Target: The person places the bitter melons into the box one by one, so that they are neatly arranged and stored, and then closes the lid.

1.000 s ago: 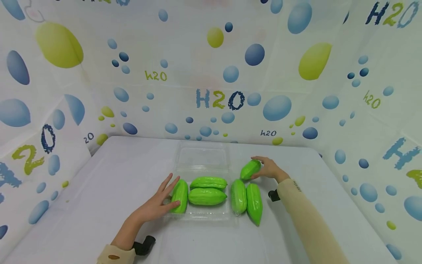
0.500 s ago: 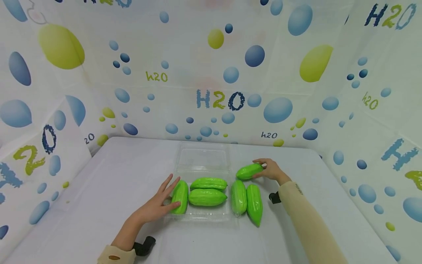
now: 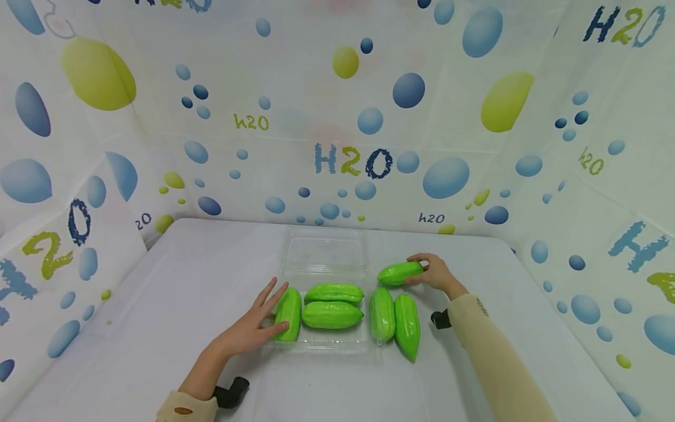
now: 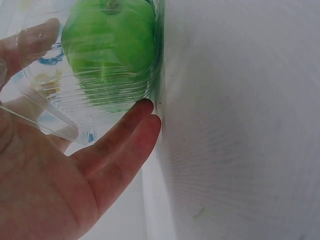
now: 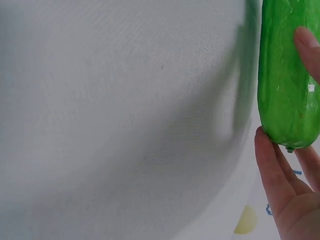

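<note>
A clear plastic clamshell box [image 3: 321,347] holds several glossy green ridged gourds: one upright at the left end [image 3: 288,315] and two lying crosswise [image 3: 332,315]. My left hand [image 3: 239,331] rests at the box's left side, fingers spread and straight; the left wrist view shows its fingertips [image 4: 145,107] against the ribbed wall. Beyond the box's right end, my right hand [image 3: 436,275] grips another green gourd [image 3: 399,274] by its near end, thumb on its side in the right wrist view. That gourd lies roughly sideways, low over the table; whether it touches the cloth I cannot tell.
The box's clear lid [image 3: 324,252] lies folded back behind it. Two more gourds stand at the right: one [image 3: 382,315] along the box's right edge, the other [image 3: 407,327] on the white tablecloth [image 3: 337,387]. A patterned curtain [image 3: 295,117] backs the table.
The gourd in my right hand has swung from a steep tilt to lying nearly sideways, and sits slightly lower. My left hand and the other gourds stay put.
</note>
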Demonstrator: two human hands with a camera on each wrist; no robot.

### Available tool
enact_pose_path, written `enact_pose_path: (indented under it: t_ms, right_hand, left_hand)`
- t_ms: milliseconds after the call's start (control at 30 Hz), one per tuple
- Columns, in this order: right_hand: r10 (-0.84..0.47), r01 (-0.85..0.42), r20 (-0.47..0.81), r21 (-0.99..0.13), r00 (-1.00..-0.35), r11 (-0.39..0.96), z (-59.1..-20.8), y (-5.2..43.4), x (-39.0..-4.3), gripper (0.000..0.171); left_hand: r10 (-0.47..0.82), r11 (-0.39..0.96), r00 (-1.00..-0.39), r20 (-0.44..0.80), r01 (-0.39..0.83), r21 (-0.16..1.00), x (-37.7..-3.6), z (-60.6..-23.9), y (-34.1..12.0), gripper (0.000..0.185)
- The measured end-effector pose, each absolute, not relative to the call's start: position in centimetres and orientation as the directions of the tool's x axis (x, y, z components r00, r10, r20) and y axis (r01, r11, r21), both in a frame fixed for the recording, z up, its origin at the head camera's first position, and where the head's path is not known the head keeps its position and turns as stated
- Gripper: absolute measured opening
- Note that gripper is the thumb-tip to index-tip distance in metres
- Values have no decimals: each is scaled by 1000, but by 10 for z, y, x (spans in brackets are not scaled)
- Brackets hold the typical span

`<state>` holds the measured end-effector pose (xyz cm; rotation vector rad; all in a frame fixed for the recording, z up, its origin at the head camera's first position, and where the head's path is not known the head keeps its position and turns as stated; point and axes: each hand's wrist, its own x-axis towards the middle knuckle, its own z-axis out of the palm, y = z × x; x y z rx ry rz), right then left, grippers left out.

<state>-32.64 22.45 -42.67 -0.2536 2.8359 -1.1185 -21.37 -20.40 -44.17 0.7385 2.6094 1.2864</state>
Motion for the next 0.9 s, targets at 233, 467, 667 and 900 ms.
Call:
enact_pose_path:
  t_ms: [233, 467, 667, 900]
  right_hand:
    - [-212, -199, 66, -678, -975, 708, -419, 226, -317, 59]
    - [-207, -217, 99, -690, -973, 691, -408, 229, -310, 61]
    - [-206, -228, 114, -677, -972, 699, -403, 232, -306, 62]
    - [-197, -236, 135, -663, -971, 710, -396, 230, -297, 61]
  left_hand:
    - [483, 516, -871, 85, 362, 776, -214, -441, -205, 75]
    - [473, 528, -877, 86, 360, 769, -214, -440, -205, 76]
    - [481, 522, -872, 89, 366, 770, -213, -439, -205, 75]
    - [481, 513, -872, 89, 362, 779, -211, -436, -204, 74]
